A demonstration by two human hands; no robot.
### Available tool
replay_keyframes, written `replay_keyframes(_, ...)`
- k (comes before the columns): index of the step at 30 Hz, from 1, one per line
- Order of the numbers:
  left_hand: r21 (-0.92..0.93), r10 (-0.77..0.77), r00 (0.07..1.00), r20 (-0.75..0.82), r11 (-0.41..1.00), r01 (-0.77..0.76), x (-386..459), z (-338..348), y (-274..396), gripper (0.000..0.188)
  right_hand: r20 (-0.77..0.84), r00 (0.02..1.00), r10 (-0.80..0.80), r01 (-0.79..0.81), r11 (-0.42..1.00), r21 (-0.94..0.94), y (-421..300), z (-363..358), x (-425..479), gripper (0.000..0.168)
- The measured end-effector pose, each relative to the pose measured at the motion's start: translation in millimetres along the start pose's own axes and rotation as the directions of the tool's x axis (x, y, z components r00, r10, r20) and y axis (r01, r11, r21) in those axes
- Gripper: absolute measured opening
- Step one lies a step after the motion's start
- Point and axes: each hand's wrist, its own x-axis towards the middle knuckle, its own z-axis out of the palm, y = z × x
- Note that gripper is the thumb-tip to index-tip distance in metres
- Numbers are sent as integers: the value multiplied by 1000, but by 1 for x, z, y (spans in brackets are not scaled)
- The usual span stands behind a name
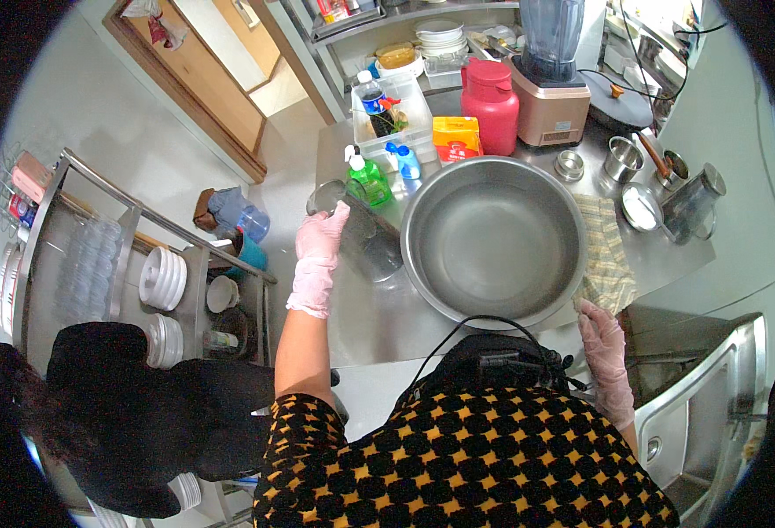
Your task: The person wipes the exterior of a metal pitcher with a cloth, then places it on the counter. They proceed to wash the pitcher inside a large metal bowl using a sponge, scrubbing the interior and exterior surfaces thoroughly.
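Note:
My left hand [321, 241], in a pink translucent glove, is closed on the rim of a clear pitcher [371, 244] at the left of the steel table. My right hand [604, 350], gloved the same way, is at the table's near edge by the corner of a striped cloth [602, 251]; its fingers are together, and whether they pinch the cloth I cannot tell. Between my hands stands a large steel basin [493, 244]. Behind the pitcher is a green spray bottle [369, 178], beside a blue bottle [408, 164].
At the back stand a plastic bin [427, 125], a red jug [489, 105] and a blender [549, 105]. Small steel pots [623, 160] and another pitcher [691, 204] are at the right. A sink [671, 429] lies lower right. A person in black [163, 409] is near the left shelves.

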Motion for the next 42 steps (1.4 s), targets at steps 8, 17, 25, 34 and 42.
replay_keyframes(8, -228, 26, 998, -64, 973, -40, -19, -105, 32, 52, -24, 993, -115, 112, 990, -87, -9, -8, 12, 25)
replay_keyframes(17, -587, 151, 987, -44, 796, -148, -27, -153, 94, 29, 1, 972, -236, 230, 949, 217, -98, -9, 82, 26)
replay_keyframes(25, -726, 429, 882, 197, 668, -163, -48, -50, 143, 25, 34, 936, -351, 329, 904, 274, -125, 32, 170, 51)
replay_keyframes(34, -738, 762, 571, 307, 569, -363, -48, 27, 161, 18, 243, 963, -119, 30, 940, 341, -58, 45, 199, 42)
replay_keyframes(42, -831, 808, 483, 339, 498, -250, -40, 46, 160, 22, 269, 963, 14, -91, 956, 279, -36, 46, 182, 32)
